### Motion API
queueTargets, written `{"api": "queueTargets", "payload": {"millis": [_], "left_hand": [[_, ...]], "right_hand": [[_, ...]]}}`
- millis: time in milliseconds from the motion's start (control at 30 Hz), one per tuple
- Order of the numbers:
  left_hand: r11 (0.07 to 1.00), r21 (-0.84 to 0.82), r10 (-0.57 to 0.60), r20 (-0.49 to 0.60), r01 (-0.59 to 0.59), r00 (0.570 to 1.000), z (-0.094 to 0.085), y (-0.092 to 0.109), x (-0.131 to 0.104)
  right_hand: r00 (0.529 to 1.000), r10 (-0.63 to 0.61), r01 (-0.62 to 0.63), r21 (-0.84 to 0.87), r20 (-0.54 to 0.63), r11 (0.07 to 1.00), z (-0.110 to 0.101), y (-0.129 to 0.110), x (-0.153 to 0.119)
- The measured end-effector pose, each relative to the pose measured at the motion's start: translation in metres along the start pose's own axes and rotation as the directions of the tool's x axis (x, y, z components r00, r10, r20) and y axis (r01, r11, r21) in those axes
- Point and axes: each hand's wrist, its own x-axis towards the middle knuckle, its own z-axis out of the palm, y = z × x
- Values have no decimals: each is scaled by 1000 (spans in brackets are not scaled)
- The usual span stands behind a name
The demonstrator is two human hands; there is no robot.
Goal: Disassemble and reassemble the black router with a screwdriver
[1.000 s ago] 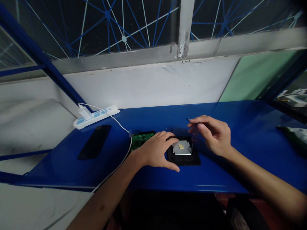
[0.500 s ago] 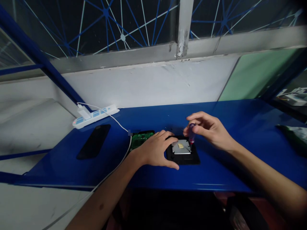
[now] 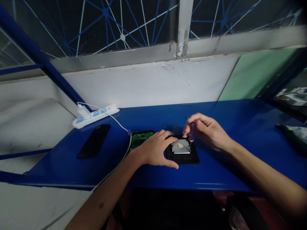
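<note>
My right hand (image 3: 207, 131) grips a small screwdriver (image 3: 192, 131) with a clear purplish handle, held upright. Its tip meets the right edge of a silver metal plate (image 3: 177, 150) that bears a small yellowish patch (image 3: 180, 145). That plate sits inside a flat black casing (image 3: 195, 158) on the blue table. My left hand (image 3: 159, 148) rests with fingers spread over the casing's left side, steadying or touching it; its thumb lies along the near left edge. Partly hidden behind my left hand is a green circuit board (image 3: 139, 139).
A white power strip (image 3: 96, 115) with a plugged-in charger (image 3: 83, 111) stands at the back left. Its white cable (image 3: 123, 159) runs past my left forearm. A black phone (image 3: 94, 141) lies on the blue table (image 3: 216, 175). Small screw-like bits are scattered behind the casing.
My right hand's fingers have shifted on the screwdriver handle, with the index finger now curled over its top. My left hand and the casing have hardly moved.
</note>
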Motion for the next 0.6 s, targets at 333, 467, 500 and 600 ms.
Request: {"api": "queueTargets", "payload": {"millis": [333, 467, 500, 600], "left_hand": [[1000, 16, -15, 8, 15, 1000, 3, -1, -1], [1000, 15, -14, 3, 14, 1000, 1, 0, 0], [1000, 12, -12, 2, 12, 1000, 1, 0, 0], [1000, 0, -14, 1, 14, 1000, 0, 0, 0]], "right_hand": [[1000, -21, 21, -1, 14, 1000, -5, 0, -1], [1000, 8, -7, -26, 18, 1000, -2, 1, -1], [1000, 11, -11, -14, 25, 1000, -1, 1, -1], [999, 24, -25, 30, 36, 999, 1, 1, -1]]}}
